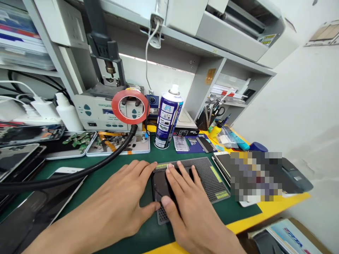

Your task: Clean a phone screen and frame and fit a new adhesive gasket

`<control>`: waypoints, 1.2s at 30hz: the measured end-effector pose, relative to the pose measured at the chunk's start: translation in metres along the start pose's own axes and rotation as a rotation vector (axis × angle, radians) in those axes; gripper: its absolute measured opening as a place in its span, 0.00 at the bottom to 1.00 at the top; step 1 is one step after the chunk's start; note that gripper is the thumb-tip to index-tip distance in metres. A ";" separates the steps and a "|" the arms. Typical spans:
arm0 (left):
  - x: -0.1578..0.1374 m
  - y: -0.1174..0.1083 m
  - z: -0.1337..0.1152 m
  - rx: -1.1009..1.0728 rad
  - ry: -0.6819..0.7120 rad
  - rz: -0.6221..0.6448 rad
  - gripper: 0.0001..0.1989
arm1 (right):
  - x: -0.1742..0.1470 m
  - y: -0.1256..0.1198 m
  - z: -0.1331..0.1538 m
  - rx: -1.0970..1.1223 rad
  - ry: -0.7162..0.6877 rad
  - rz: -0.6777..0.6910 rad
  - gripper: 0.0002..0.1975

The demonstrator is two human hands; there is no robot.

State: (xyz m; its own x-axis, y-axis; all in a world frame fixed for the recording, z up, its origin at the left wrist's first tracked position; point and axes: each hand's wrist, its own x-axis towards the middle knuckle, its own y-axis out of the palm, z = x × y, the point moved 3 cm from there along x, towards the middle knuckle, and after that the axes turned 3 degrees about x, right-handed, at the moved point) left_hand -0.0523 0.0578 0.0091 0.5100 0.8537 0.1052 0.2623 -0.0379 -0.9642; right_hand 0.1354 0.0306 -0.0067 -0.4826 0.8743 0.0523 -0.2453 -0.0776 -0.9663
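Observation:
A black phone or phone screen [160, 184] lies on a grey perforated mat [208, 173] at the front middle of the bench. My left hand [127, 194] holds it along its left side, the index fingertip by the upper left corner and the thumb lower down the edge. Flat across its face rests my right hand [186, 197], fingers stretched and spread towards the far edge, thumb pointing to the left thumb. Both hands cover much of the phone, so most of its surface is hidden.
A spray can [168, 120] stands behind the mat. A thick black hose [111, 160] curves across the left, near trays of parts [123, 152] and a large dark screen [42, 201]. Stacked devices [224, 164] lie right. Behind are a hot-air station [103, 113] and red tape roll [116, 107].

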 end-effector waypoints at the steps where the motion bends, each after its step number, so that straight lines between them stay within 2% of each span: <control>1: 0.000 0.000 0.000 0.000 -0.004 -0.001 0.32 | 0.003 0.000 0.006 0.031 -0.015 0.015 0.32; 8: -0.002 -0.003 0.004 -0.003 -0.035 0.045 0.36 | 0.019 -0.010 0.026 0.183 -0.064 0.093 0.31; 21: 0.000 -0.006 0.003 -0.034 -0.047 0.069 0.36 | 0.003 0.002 0.029 0.121 -0.127 0.109 0.28; 25: -0.002 -0.005 0.005 -0.037 -0.040 0.074 0.36 | -0.005 0.012 0.029 0.038 -0.153 0.041 0.27; 32: -0.002 -0.005 0.006 -0.055 0.003 0.067 0.31 | -0.018 0.033 0.028 -0.145 -0.253 -0.236 0.25; 36: -0.002 0.001 0.009 -0.047 0.020 0.049 0.29 | -0.022 0.038 0.027 -0.203 -0.251 -0.299 0.27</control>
State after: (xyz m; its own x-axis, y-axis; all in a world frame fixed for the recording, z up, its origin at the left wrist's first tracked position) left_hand -0.0608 0.0606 0.0052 0.5396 0.8395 0.0638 0.2744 -0.1036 -0.9560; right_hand 0.1141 -0.0041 -0.0375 -0.6111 0.6984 0.3725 -0.2468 0.2790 -0.9280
